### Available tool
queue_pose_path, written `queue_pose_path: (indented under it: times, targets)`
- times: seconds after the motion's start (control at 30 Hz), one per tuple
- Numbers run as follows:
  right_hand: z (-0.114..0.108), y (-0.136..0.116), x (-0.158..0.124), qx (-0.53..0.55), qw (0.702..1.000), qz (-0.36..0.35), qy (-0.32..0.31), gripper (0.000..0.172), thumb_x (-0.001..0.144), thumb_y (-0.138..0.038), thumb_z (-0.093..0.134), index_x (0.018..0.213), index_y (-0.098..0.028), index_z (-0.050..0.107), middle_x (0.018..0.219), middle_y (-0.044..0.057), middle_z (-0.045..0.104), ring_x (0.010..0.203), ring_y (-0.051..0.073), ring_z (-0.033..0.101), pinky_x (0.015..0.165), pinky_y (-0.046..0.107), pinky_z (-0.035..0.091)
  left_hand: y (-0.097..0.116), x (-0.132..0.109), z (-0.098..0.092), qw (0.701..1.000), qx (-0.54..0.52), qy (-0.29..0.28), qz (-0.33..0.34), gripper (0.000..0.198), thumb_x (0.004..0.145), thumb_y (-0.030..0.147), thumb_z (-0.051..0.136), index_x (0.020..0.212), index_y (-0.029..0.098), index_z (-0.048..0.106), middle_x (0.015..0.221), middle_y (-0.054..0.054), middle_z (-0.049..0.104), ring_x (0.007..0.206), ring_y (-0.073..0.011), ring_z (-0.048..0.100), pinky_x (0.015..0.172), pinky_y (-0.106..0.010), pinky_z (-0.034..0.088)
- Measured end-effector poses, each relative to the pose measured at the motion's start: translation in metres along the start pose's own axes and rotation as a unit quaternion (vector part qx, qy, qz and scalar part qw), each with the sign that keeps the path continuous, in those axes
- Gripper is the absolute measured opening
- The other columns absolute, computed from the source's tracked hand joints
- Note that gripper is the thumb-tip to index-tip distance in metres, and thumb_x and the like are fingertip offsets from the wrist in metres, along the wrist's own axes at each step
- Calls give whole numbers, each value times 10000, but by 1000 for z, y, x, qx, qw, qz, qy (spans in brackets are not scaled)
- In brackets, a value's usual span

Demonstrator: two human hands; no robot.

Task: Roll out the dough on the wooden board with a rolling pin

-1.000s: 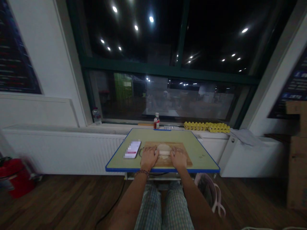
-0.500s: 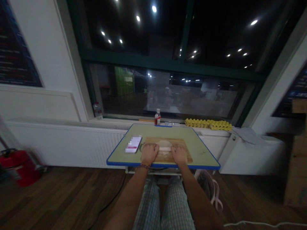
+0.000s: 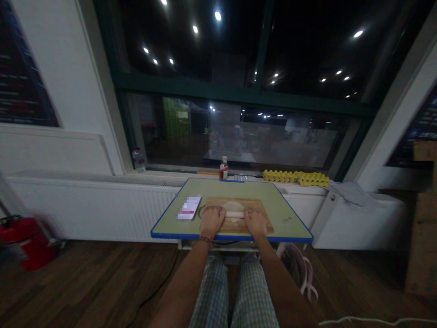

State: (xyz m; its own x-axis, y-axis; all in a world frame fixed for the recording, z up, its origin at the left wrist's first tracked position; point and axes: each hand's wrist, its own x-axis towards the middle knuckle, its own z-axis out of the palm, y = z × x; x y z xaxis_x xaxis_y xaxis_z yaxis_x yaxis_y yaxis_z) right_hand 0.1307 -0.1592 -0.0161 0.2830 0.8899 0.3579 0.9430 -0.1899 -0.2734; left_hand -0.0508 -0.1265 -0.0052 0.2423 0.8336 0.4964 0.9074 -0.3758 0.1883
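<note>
A pale rolling pin [image 3: 235, 214] lies crosswise over a flat round of dough [image 3: 233, 207] on a wooden board [image 3: 262, 207]. My left hand [image 3: 212, 220] is closed over the pin's left end, and my right hand [image 3: 256, 221] over its right end. Between the two hands the middle of the pin shows. The dough sticks out on the far side of the pin, with a little on the near side. The board rests on a green table [image 3: 290, 223] with a blue edge.
Left of the board lies a phone [image 3: 190, 208]. Behind the table, the sill holds a small red-labelled bottle [image 3: 223, 168], yellow egg trays [image 3: 295, 177] and a clear bottle [image 3: 139, 160]. A fire extinguisher [image 3: 29, 241] stands at far left; a bag [image 3: 297, 264] hangs below the table.
The view has shifted very slightly. Both hands stay on the rolling pin, which has hardly moved over the dough.
</note>
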Motion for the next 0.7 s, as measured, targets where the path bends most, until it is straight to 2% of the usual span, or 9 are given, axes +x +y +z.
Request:
queue_pose_path:
  times: [0.7]
  targets:
    - [2, 1, 0, -15, 1000, -22, 17, 380, 1014, -315, 366, 1050, -176, 718, 1101, 98, 718, 1083, 213, 623, 882, 271, 427, -1, 0, 3, 1000, -4, 5, -2, 440, 981, 332, 361, 867, 164, 751, 888, -100, 755, 863, -214, 679, 828, -312, 434]
